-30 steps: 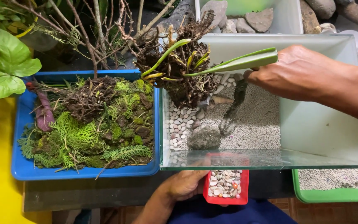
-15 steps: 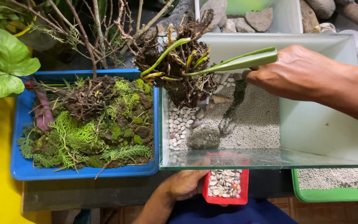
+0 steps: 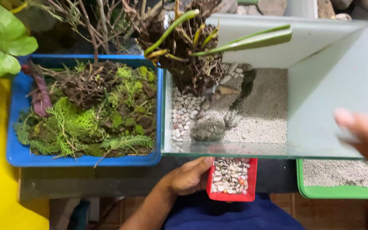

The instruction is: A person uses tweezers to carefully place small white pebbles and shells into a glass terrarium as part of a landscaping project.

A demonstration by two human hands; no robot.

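Note:
A glass tank holds grey sand, a strip of pale pebbles on its left side and a dark stone. A plant with long green leaves and a dark root clump rests at the tank's back left corner, free of any hand. My right hand is blurred at the right edge, over the tank's right wall, fingers apart and holding nothing. Below the tank's front edge, my left hand holds a small red tray of pebbles.
A blue tray of moss, ferns and roots sits left of the tank. Part of a green tray with sand shows at the lower right. Large green leaves and bare branches stand at the back left, above a yellow surface.
My right hand has let go of the plant's leaf and pulled back to the right and toward me. The plant stays at the tank's corner. The view has zoomed closer.

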